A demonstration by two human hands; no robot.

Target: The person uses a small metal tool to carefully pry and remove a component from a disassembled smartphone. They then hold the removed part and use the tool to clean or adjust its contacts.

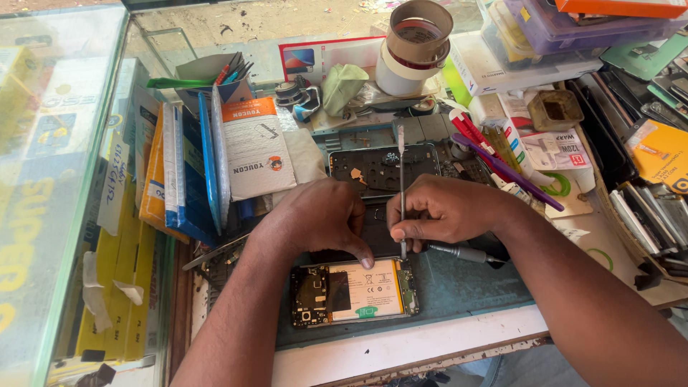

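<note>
Here, the left hand (315, 218) presses fingertips together on an opened black smartphone with an orange-white battery (355, 292), on the teal mat (459, 287); the right hand (437, 211) pinches a thin silver screwdriver (401, 190) at its edge, seemingly unscrewing; steadiness needed.

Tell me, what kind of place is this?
Probably a phone repair stall. An opened phone lies on the work mat, the right hand holds a thin tool, and packaged accessories stand nearby.
</note>
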